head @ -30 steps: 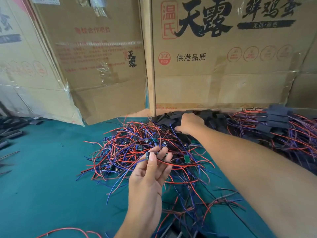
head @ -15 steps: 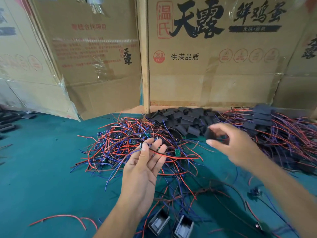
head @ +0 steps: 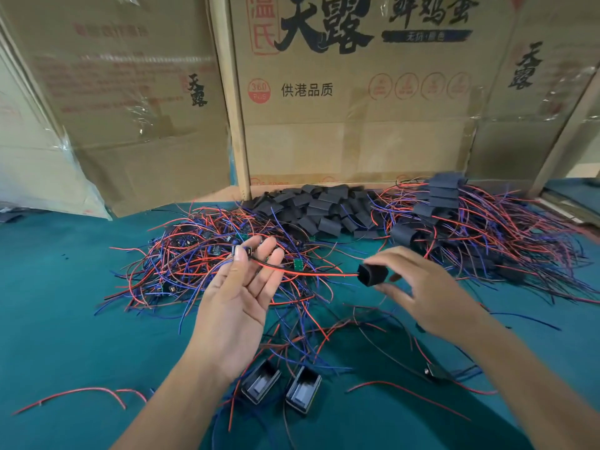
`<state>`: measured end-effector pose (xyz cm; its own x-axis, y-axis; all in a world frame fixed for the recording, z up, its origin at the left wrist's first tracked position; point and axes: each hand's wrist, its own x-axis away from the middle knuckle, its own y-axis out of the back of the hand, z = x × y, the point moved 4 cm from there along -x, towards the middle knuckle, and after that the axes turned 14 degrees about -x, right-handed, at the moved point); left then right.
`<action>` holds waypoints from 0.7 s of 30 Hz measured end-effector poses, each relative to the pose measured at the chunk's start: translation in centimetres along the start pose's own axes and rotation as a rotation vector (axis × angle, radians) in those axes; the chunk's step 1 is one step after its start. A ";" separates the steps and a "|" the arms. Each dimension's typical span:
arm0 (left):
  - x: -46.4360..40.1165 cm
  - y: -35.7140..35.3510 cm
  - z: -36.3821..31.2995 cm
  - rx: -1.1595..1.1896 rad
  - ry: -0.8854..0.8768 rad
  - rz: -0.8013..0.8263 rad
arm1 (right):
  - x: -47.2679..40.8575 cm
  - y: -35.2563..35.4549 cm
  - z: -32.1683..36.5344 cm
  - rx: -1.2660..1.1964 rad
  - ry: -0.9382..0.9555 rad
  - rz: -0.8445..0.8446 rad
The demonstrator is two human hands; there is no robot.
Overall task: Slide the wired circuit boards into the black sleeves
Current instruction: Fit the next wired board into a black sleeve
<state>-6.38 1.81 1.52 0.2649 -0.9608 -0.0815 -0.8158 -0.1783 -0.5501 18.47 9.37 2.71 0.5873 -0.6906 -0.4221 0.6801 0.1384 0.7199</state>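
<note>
My left hand is raised palm up and pinches a small wired circuit board between thumb and fingertips. Its red and black wires stretch right. My right hand holds a black sleeve between thumb and fingers, with the sleeve's open mouth at the wire ends. Behind my hands lies a tangled pile of wired boards. A heap of loose black sleeves sits against the cardboard. At the right lies a pile of sleeved boards with red and blue wires.
Cardboard boxes wall off the back of the teal table. Two small black open housings lie near the front between my forearms. Loose red and blue wires are scattered on the cloth.
My right hand left the sleeve heap with one black sleeve and brought it toward the left hand, down to the wire ends. The left hand stayed up with the board.
</note>
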 end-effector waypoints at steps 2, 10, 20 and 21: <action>0.1 -0.1 0.1 -0.008 0.004 0.003 | 0.0 -0.2 0.2 0.005 -0.001 0.008; 0.1 -0.3 0.2 -0.025 0.005 -0.008 | 0.1 -0.7 0.5 0.011 0.011 0.005; 0.9 -1.4 0.7 -0.088 0.011 0.009 | 0.1 -1.3 3.1 0.066 0.075 0.013; 1.1 -1.6 1.0 -0.104 0.018 0.022 | 0.1 -1.3 3.7 0.083 0.094 -0.009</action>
<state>-4.25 1.29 1.52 0.2380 -0.9682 -0.0777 -0.8704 -0.1771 -0.4594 16.05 6.52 3.73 0.6228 -0.6213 -0.4755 0.6489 0.0706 0.7576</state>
